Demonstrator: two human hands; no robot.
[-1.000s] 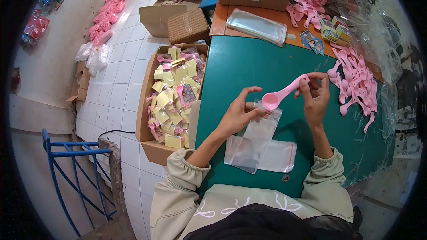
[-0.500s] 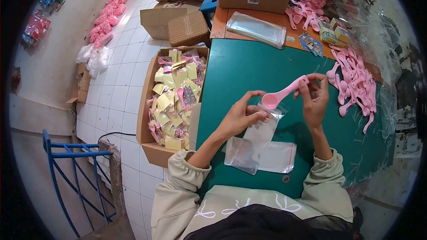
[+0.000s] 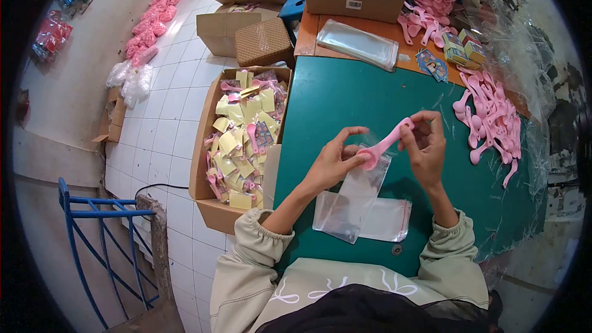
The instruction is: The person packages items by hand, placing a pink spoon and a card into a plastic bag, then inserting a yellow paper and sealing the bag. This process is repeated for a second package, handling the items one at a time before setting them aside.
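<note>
- A green-topped bench (image 3: 345, 98) spans the scene, a brown cardboard box (image 3: 213, 214) of packets at nine o'clock.
- The left hand (image 3: 333, 163) pinches a long clear plastic bag (image 3: 361, 191) near its mouth, thumb against the spoon's bowl; the right hand (image 3: 427, 148) grips the handle's end.
- Between them, a pink plastic spoon (image 3: 390, 139) tilts toward seven o'clock, bowl at the bag's mouth; whether inside cannot be told.

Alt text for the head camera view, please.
Right hand holds a pink spoon by the handle, left hand holds its bowl and a clear bag, above a green table; loose pink spoons lie right, a carton of packets left.
</note>
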